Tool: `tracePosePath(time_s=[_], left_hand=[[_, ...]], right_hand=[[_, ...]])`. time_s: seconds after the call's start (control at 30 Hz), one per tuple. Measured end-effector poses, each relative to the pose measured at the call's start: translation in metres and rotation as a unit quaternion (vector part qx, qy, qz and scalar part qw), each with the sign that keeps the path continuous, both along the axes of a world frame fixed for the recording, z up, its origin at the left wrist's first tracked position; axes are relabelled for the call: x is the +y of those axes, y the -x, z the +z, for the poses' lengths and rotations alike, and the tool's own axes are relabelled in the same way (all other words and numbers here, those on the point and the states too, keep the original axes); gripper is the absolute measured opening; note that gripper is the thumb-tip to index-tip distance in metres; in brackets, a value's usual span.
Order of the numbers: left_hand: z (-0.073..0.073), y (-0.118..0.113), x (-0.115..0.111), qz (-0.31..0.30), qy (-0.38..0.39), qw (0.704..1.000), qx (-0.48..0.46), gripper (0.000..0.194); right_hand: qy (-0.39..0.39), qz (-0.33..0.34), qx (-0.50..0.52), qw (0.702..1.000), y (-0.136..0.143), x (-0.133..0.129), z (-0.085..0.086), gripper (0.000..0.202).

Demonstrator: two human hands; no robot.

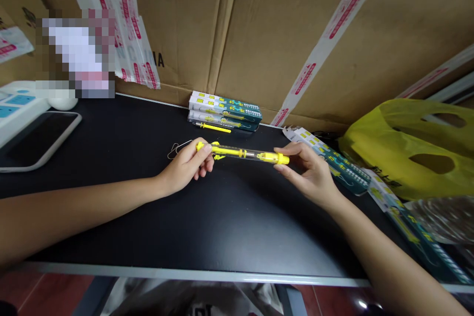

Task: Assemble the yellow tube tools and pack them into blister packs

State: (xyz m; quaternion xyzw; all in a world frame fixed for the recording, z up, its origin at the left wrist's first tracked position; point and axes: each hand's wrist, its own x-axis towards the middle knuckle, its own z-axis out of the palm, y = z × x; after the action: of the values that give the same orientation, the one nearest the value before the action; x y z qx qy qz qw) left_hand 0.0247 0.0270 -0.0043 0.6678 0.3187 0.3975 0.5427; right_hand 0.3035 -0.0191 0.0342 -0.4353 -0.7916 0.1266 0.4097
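Note:
A clear-tubed spring scale (249, 154) with yellow end pieces and a yellow rod inside is held almost level above the black table. My left hand (190, 160) is closed around its left end, thumb along the tube. At the right end, the thumb and fingers of my right hand (307, 168) pinch the yellow cap. Just behind my left hand lie metal wire hooks (174, 150) and a small yellow part (219, 157), partly hidden. Farther back, a loose yellow rod (213, 127) with a dark tip rests before the stacked boxes.
Printed boxes (224, 108) are stacked against the cardboard wall (266, 34). More such boxes (333, 160) lie at the right, beside a yellow plastic bag (400, 133). A phone (37, 140) and a white power strip (18, 103) occupy the left. The table's front edge (185, 274) runs below my forearms.

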Motion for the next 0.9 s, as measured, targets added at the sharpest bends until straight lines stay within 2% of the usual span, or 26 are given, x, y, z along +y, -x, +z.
tracePosePath(time_s=[0.2, 0.47, 0.67, 0.9], left_hand=[[0.0004, 0.0006, -0.0004, -0.002, 0.005, 1.000, -0.006, 0.027], [0.0016, 0.0007, -0.0002, -0.011, 0.005, 1.000, 0.000, 0.028], [0.0022, 0.0006, 0.0008, -0.010, 0.004, 1.000, 0.000, 0.028], [0.0021, -0.0002, -0.0009, -0.011, -0.002, 1.000, 0.000, 0.028]], right_hand=[[0.028, 0.016, 0.008, 0.999, -0.0012, -0.0008, -0.0020, 0.018], [0.130, 0.058, 0.095, 0.985, 0.0032, -0.0055, 0.0017, 0.019], [0.173, 0.053, 0.123, 0.976, 0.0036, -0.0059, -0.0003, 0.022], [0.189, 0.032, 0.137, 0.972, 0.0043, -0.0071, 0.0003, 0.023]])
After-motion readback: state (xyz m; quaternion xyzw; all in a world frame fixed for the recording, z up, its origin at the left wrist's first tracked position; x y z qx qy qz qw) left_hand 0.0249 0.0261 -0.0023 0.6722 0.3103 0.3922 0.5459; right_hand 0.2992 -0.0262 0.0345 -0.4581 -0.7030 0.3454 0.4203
